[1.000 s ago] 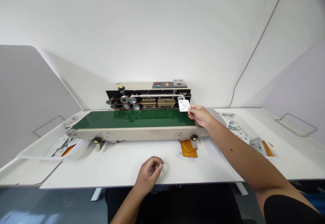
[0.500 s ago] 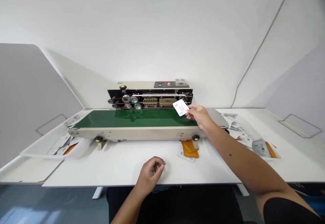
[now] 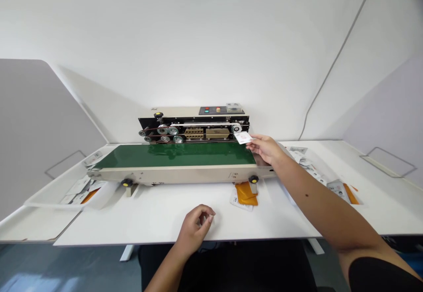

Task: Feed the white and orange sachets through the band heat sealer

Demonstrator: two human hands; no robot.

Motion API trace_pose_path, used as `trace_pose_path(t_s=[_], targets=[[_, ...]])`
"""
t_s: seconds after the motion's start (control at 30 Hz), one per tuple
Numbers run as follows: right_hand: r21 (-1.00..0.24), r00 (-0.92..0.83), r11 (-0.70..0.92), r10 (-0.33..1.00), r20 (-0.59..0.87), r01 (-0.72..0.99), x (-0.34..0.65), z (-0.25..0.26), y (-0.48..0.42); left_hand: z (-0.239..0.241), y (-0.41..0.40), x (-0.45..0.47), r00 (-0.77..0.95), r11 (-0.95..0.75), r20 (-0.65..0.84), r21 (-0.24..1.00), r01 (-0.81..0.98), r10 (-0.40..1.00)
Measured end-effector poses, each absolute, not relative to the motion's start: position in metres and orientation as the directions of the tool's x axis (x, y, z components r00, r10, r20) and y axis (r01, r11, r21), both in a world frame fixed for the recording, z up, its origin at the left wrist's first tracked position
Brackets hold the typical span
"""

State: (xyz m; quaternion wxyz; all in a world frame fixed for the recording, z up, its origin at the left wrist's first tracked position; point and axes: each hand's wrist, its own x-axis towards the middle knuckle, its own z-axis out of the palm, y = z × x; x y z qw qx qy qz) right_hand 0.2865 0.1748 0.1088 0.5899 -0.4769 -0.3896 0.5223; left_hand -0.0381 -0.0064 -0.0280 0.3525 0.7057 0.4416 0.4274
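My right hand pinches the right edge of a small white sachet with faint pink print. The sachet is tilted nearly flat, its far end at the right-hand rollers of a band sealing machine; whether it touches them I cannot tell. Below it runs the green conveyor belt. Near the table's front edge rests my left hand, fingers loosely curled, with nothing visible in them. Orange packets lie on a printed white sachet in front of the conveyor, to the right of my left hand.
A translucent bin with sachets stands at the conveyor's left end. At its right end, more sachets lie in another container, partly behind my right forearm. A white table carries everything, with a wall behind and panels at both sides.
My right hand has moved slightly right with the sachet and tipped it from facing me to nearly flat. My left hand has stayed in place. The view has shifted a little.
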Motion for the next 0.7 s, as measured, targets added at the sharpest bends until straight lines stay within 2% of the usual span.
trace_pose_path(t_s=[0.13,0.2,0.27,0.37,0.47,0.53,0.6,0.7], targets=[[-0.985,0.089,-0.019,0.995,-0.035,-0.17,0.269,0.11,0.177,-0.027,-0.007,-0.039,0.247,-0.372,0.301,0.866,0.333,0.921],[-0.997,0.104,0.055,0.993,0.05,-0.046,0.264,0.107,0.173,-0.026,-0.007,-0.039,0.244,-0.371,0.3,0.865,0.338,0.922],[-0.976,0.127,0.179,0.973,0.194,0.122,0.261,0.103,0.163,-0.026,-0.007,-0.039,0.252,-0.368,0.293,0.864,0.343,0.922],[-0.848,0.163,0.384,0.871,0.464,0.365,0.257,0.099,0.137,-0.025,-0.007,-0.039,0.272,-0.367,0.281,0.864,0.346,0.92],[-0.679,-0.003,0.526,0.792,0.611,0.512,0.254,0.088,0.102,-0.025,-0.006,-0.038,0.276,-0.372,0.284,0.858,0.353,0.918],[-0.581,-0.258,0.604,0.781,0.569,0.546,0.254,0.073,0.079,-0.025,-0.006,-0.038,0.272,-0.377,0.29,0.852,0.362,0.917],[-0.501,-0.488,0.663,0.749,0.448,0.556,0.255,0.052,0.06,-0.024,-0.006,-0.038,0.274,-0.381,0.292,0.847,0.372,0.916],[-0.449,-0.613,0.657,0.745,0.263,0.605,0.259,0.012,0.039,-0.023,-0.007,-0.037,0.282,-0.38,0.286,0.843,0.38,0.916]])
